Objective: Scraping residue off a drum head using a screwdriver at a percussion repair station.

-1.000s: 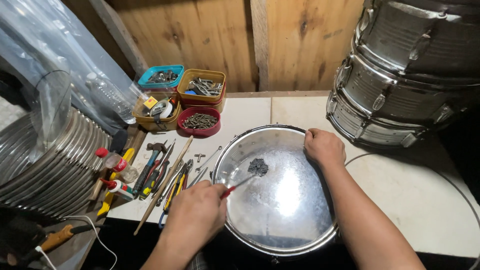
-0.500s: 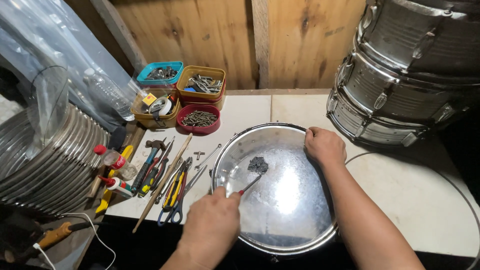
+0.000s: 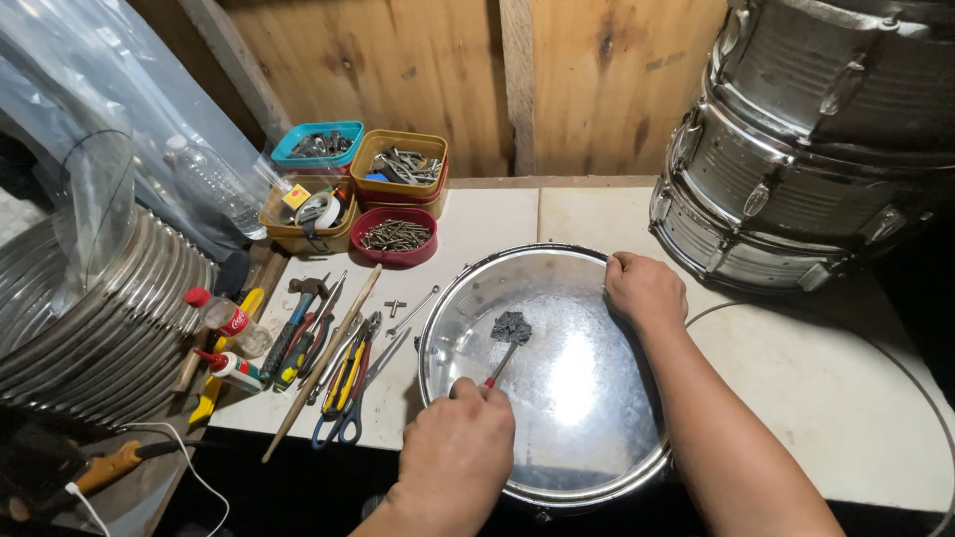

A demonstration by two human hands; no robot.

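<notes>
Two hands working: your left hand (image 3: pixel 456 455) is clamped on a red-handled tool (image 3: pixel 504 350), its dark tip indistinct; your right hand (image 3: pixel 645 289) grips the shiny round metal drum's (image 3: pixel 587 418) rim.

Our left hand (image 3: pixel 456 459) sits fisted at lower centre of the frame; our right hand (image 3: pixel 647 291) curls closed mid-right, forearm running to the lower right corner.
</notes>
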